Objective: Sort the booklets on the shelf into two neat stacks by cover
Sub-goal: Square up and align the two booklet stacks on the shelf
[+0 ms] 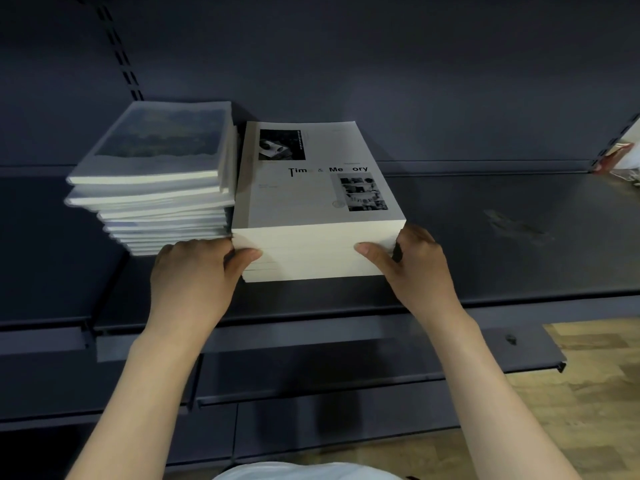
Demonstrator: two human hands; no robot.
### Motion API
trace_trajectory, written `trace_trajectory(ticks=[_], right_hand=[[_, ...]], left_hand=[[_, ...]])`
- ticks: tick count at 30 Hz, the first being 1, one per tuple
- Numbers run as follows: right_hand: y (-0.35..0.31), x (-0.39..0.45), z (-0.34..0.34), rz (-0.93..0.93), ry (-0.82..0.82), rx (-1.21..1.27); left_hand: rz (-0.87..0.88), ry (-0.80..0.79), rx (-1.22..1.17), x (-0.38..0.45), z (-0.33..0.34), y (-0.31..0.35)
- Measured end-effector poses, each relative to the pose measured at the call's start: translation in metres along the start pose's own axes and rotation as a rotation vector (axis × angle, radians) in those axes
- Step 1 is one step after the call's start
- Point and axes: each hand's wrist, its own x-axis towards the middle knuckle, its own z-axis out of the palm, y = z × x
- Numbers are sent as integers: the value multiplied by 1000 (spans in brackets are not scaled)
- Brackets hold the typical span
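— What's on the dark shelf [485, 237]?

— Two piles of booklets, side by side and almost touching. The right stack [318, 251] has a pale cover on top with black-and-white photos and a title that reads roughly "Time & Memory"; a couple of letters are washed out. Smaller print on it is too blurred to read.

— And the other pile?

— The left stack [156, 202] is taller and untidy, its edges stepped. Its top cover shows a bluish-green landscape picture, with no writing I can make out.

— The hands?

— The left hand [194, 271] grips the right stack's near-left corner, thumb pressed on the front edge. The right hand [415, 268] grips the near-right corner the same way, fingers wrapped round the side.

— Anything else?

— Some red and white packaging [620, 161] at the shelf's far right, unreadable, and a wooden floor [588, 410] below.
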Motion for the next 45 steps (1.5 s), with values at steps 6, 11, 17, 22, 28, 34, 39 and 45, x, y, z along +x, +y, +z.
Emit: trace_trajectory(ticks=[6,11,17,22,28,34,39,45], right_hand=[[1,-1,3,0,31,3],[1,-1,4,58,-42,47],[2,0,-3,129,-155,112],[1,0,-5,145,-110,121],[-1,2,-6,157,-92,124],[-4,1,-7,179,-94,129],[-6,0,-7,201,-129,105],[-3,-5,-9,229,-235,80]], left_hand=[[-132,-74,-131,3,-5,3],[-153,-160,-104,10,-9,3],[-158,-136,-182,1,-10,2],[-191,-85,-125,0,-10,4],[-131,-79,-129,0,-12,0],[-106,-61,-111,0,-8,-2],[-138,-56,-131,-2,-9,-2],[-232,-216,-141,-5,-3,-7]])
